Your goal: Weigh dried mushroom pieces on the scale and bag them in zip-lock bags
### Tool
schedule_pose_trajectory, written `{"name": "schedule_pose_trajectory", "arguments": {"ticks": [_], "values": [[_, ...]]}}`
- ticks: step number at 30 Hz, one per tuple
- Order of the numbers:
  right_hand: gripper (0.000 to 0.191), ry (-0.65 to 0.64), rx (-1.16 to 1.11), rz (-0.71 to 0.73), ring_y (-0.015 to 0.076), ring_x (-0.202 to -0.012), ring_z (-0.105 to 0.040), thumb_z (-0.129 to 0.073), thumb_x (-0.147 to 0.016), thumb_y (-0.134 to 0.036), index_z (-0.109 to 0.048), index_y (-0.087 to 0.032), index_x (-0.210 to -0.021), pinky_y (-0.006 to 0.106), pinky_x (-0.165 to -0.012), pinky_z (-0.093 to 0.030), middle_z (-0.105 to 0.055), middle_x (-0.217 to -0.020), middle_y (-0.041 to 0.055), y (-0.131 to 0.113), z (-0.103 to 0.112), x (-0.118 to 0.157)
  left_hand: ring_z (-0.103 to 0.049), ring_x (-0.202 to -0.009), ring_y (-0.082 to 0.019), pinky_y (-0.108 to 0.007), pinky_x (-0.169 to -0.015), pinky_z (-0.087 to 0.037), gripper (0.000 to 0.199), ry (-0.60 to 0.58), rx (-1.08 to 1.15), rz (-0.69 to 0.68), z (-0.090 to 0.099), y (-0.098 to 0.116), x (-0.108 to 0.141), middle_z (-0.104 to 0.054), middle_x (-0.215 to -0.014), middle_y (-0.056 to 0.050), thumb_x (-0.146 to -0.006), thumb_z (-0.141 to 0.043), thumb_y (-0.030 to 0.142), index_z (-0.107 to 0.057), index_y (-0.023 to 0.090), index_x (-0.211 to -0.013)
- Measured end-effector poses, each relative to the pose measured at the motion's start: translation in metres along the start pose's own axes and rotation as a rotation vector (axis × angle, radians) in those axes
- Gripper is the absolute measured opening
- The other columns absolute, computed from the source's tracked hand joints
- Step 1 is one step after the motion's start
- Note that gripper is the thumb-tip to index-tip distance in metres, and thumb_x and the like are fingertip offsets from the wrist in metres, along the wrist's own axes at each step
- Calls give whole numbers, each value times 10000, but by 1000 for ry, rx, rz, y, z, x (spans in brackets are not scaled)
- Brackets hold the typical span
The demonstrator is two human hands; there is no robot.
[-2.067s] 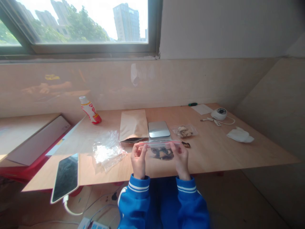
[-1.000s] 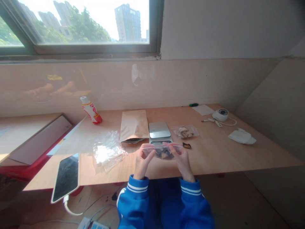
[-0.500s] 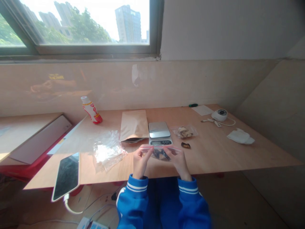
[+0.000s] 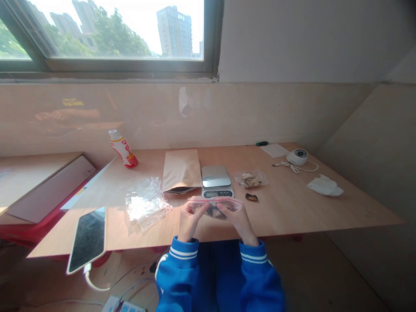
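A clear zip bag [image 4: 216, 211] with a red-pink strip along its top holds dark and pale pieces. My left hand [image 4: 190, 218] pinches its top edge on the left, and my right hand [image 4: 239, 217] pinches the same edge on the right, thumbs close together. Just beyond the bag stands a digital scale [image 4: 216, 177] with a bare silver plate. To its left lies a brown paper pouch [image 4: 182, 170], its mouth facing me. Right of the scale are a clear bag of pale slices [image 4: 251, 179] and one loose dark piece [image 4: 251, 197].
Crumpled clear bags [image 4: 144, 203] and a phone [image 4: 87, 239] on a charging cable lie to the left. A red-and-white bottle [image 4: 123, 149] stands behind them. At the right are a white device [image 4: 297, 157], a white tissue [image 4: 325, 186], paper [image 4: 274, 150] and a green-handled tool [image 4: 261, 144].
The whole view has shifted slightly. My right thumb has come a little nearer the left one along the bag's top edge; both hands still grip it.
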State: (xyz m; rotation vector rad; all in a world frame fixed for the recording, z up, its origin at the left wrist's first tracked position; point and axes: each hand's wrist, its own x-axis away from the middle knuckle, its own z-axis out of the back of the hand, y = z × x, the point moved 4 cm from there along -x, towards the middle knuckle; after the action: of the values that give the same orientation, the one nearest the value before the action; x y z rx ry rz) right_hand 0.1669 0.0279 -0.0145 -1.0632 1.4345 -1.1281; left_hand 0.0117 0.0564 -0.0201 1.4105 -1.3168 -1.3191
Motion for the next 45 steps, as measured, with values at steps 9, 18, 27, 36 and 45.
{"name": "schedule_pose_trajectory", "arguments": {"ticks": [9, 18, 27, 36, 45], "values": [[181, 187, 1, -14, 226, -746, -705, -726, -720, -356, -702, -185, -775, 320, -677, -579, -740, -757, 47, 11, -6, -1, -647, -815, -185, -285, -785, -498, 154, 66, -40, -74, -3, -2, 0, -706, -800, -47, -717, -726, 299, -721, 156, -776], [196, 83, -8, -19, 216, -774, -694, -719, -732, -355, -712, -183, -825, 297, -652, -573, -739, -807, 49, 6, -10, -2, -648, -807, -195, -283, -739, -506, 209, -17, -19, -3, -2, -3, -1, -705, -815, -62, -740, -704, 341, -721, 146, -814], [178, 162, 83, 47, 189, -702, -662, -689, -752, -361, -689, -184, -761, 295, -630, -563, -710, -735, 39, 3, -18, -1, -623, -699, -162, -263, -668, -496, 205, 27, -112, -32, -5, -1, 2, -667, -714, -28, -751, -689, 357, -677, 154, -769], [293, 18, 34, -13, 233, -875, -689, -660, -787, -454, -713, -195, -914, 350, -796, -560, -741, -920, 64, 2, 0, 0, -662, -696, -187, -287, -665, -535, 312, 87, 49, 91, -5, -5, 1, -705, -720, -50, -729, -694, 437, -709, 135, -805], [400, 190, 89, -60, 260, -787, -702, -639, -772, -555, -732, -169, -821, 378, -745, -566, -755, -830, 97, -2, 33, 2, -473, -356, -101, -213, -382, -369, 555, 191, -1, 172, 3, -11, 3, -494, -381, 12, -801, -503, 624, -668, 124, -626]]}}
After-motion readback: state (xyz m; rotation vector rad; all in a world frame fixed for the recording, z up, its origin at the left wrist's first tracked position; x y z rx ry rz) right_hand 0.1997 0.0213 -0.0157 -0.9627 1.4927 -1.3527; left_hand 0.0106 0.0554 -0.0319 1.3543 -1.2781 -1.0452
